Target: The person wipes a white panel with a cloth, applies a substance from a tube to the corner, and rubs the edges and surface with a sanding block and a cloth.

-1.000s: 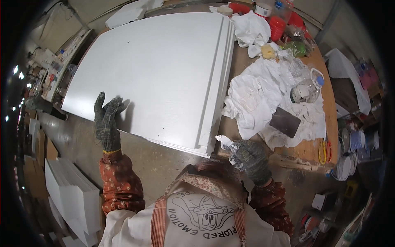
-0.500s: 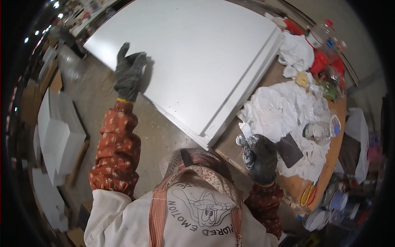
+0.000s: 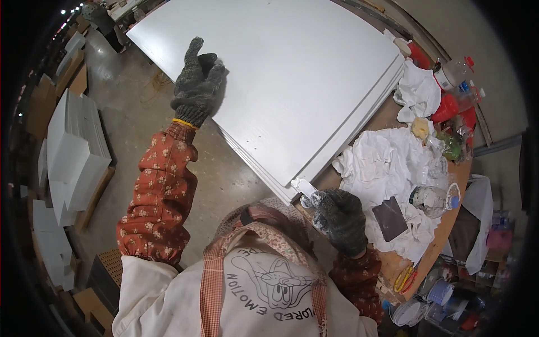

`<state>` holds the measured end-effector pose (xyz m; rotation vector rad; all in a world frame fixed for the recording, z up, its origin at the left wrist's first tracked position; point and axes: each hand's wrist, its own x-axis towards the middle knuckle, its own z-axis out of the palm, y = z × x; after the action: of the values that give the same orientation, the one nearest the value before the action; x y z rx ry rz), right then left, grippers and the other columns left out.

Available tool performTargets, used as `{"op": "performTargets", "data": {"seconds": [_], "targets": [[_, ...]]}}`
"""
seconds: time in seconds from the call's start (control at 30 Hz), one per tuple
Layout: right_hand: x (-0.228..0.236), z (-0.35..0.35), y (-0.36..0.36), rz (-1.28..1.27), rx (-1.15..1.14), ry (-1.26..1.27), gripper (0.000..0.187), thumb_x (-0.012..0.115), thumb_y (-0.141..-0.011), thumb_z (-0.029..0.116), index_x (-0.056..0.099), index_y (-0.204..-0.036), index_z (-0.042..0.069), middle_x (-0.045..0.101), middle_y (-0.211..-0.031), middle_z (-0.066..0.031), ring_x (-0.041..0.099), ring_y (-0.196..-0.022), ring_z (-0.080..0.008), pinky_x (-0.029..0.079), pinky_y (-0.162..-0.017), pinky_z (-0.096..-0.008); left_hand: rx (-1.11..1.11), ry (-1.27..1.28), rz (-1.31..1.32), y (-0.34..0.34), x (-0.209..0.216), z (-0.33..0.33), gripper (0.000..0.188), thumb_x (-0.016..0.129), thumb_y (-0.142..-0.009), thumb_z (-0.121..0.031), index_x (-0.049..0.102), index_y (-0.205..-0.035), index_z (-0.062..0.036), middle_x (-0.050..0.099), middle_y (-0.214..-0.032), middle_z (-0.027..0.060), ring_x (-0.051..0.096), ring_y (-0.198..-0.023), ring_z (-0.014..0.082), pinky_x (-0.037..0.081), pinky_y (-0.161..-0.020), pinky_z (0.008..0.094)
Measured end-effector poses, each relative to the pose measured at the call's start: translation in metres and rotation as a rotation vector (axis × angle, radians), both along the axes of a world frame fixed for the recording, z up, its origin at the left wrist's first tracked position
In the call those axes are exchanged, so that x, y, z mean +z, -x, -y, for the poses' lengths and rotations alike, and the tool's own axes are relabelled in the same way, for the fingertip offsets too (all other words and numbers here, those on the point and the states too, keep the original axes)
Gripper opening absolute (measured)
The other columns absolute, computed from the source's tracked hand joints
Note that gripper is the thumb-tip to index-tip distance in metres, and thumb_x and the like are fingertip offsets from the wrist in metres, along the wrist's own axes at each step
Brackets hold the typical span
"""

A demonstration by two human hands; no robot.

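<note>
A stack of white panels [image 3: 281,73] fills the upper middle, its near corner pointing towards me. At the left edge of the top panel is my left hand [image 3: 197,90], in a dark grey knit glove. Its fingers are apart, and nothing shows in them. My right hand [image 3: 341,220], in a dark glove smeared white, is closed on a small flat putty knife [image 3: 304,187]. The white-coated blade reaches the panels' near corner; whether it touches cannot be told. The knife's handle is hidden in the glove.
Right of the stack, crumpled white sheeting [image 3: 370,157] covers a wooden tabletop [image 3: 443,224]. On it are a dark square sheet [image 3: 389,219], a clear plastic jar [image 3: 429,201] and yellow-handled scissors [image 3: 403,278]. Bottles [image 3: 457,73] stand farther back. More white panels [image 3: 78,151] are stacked at left.
My right hand has brought the putty knife left and slightly up, from over the sheeting to the panels' near corner. My left hand remains by the panel's left edge while the whole view has shifted.
</note>
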<state>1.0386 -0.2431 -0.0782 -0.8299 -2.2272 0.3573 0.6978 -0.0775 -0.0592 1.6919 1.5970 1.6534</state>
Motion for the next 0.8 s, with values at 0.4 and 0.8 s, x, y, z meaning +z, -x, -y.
{"op": "performTargets", "data": {"seconds": [0.4, 0.8], "targets": [[0.044, -0.013, -0.019, -0.078, -0.389, 0.178, 0.017, 0.054, -0.091, 0.008, 0.064, -0.104, 0.003, 0.061, -0.074, -0.0031, 0.054, -0.056, -0.0134, 0.049, -0.055, -0.0278, -0.071, -0.109, -0.291, -0.016, 0.010, -0.020, 0.062, 0.055, -0.093, -0.011, 0.023, -0.146, -0.0052, 0.056, -0.107, 0.0129, 0.060, -0.102, 0.0200, 0.052, -0.083, 0.0302], [0.067, -0.050, -0.090, -0.896, -0.595, 0.700, 0.029, 0.050, -0.096, 0.019, 0.060, -0.118, 0.003, 0.063, -0.079, -0.0017, 0.055, -0.063, -0.0084, 0.045, -0.056, -0.0228, 0.242, 0.009, -0.591, -0.053, 0.058, -0.011, 0.067, 0.063, -0.088, -0.028, 0.034, -0.141, 0.0017, 0.066, -0.100, 0.0158, 0.060, -0.094, 0.0290, 0.046, -0.088, 0.0400]]}}
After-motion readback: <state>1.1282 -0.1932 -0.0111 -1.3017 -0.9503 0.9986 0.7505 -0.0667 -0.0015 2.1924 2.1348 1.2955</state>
